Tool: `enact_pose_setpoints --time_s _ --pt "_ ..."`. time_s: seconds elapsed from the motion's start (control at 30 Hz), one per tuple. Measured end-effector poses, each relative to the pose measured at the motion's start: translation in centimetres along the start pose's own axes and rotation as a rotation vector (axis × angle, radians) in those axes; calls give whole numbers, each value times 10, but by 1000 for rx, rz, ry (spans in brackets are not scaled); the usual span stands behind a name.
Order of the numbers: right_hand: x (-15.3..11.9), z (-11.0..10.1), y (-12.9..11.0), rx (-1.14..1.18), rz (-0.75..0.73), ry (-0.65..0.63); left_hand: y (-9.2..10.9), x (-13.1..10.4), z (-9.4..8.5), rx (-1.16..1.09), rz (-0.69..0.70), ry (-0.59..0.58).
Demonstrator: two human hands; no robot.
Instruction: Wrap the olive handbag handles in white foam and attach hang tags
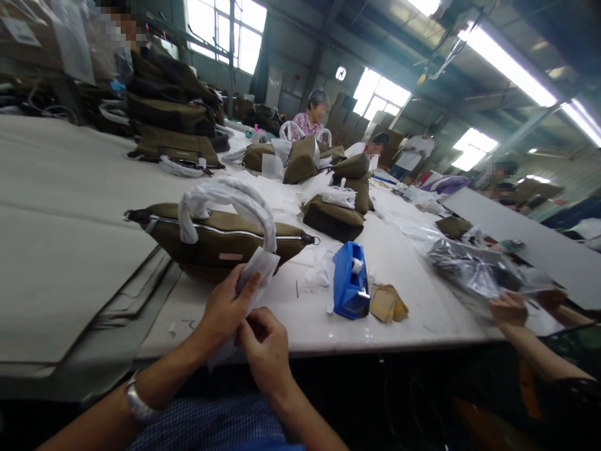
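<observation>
An olive-green handbag (211,241) with a zipped top and dark end tabs lies on the table in front of me. Its arched handle (235,188) is wound in white wrapping. A loose sheet of white wrapping paper (265,266) hangs at the near foot of that handle. My left hand (228,307) pinches this paper between thumb and fingers. Just below and to the right, my right hand (267,344) is closed, its curled fingertips against the paper's lower part. The paper's tail drops behind both hands, partly hidden.
Right of the bag stand a blue tape dispenser (350,282) and brown paper tags (389,303). More olive bags (335,216) are heaped beyond. Stacked sheets (136,294) lie at left. A co-worker's hands (509,310) hold a plastic-covered item (469,266) at right.
</observation>
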State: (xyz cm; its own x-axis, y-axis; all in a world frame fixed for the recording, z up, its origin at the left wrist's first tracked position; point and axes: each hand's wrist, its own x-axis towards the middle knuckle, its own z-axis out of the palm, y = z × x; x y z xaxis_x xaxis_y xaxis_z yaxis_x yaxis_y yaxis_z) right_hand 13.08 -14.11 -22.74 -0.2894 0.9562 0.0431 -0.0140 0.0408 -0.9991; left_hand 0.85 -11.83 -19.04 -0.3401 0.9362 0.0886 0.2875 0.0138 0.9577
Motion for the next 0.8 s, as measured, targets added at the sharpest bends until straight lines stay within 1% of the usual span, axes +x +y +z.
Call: enact_pose_setpoints --time_s 0.1,0.17,0.2,0.27,0.33,0.37,0.43,0.5,0.53,0.57,0.6,0.67,0.7,0.73,0.77,0.8 --pt "3 0 0 26 56 3 4 -2 -11 -200 -83 -87" --pt "5 -2 -1 103 110 -15 3 -7 -25 -321 -173 -148" --pt "6 -3 -2 133 126 -23 0 -10 -31 -333 -209 -173" --pt "8 -3 -4 167 139 -39 -9 -18 -43 -267 -240 -222" --pt "9 -1 -5 178 145 -50 -22 -27 -48 -191 -246 -259" --pt "9 0 -5 175 148 -52 -29 -31 -50 -161 -242 -259" --pt "9 2 -8 157 151 -69 -40 -37 -50 -102 -224 -221" --pt "10 -3 -13 113 125 -89 -47 -39 -50 -40 -228 -186" --pt "12 -11 -17 59 74 -79 -49 -39 -50 -12 -238 -180" --pt "14 -23 -21 -27 -12 -41 -50 -38 -51 13 -250 -181" --pt "17 -39 -25 -148 -129 34 -50 -37 -53 36 -261 -187" --pt "26 -83 -34 -457 -391 264 -51 -33 -56 66 -277 -208" --pt "30 -108 -37 -602 -482 402 -53 -30 -57 76 -284 -223" --pt "35 -135 -40 -723 -509 520 -55 -28 -58 84 -292 -233" --pt "40 -160 -41 -818 -480 628 -57 -26 -58 89 -301 -236" --pt "45 -183 -41 -874 -412 701 -60 -24 -58 95 -309 -232"
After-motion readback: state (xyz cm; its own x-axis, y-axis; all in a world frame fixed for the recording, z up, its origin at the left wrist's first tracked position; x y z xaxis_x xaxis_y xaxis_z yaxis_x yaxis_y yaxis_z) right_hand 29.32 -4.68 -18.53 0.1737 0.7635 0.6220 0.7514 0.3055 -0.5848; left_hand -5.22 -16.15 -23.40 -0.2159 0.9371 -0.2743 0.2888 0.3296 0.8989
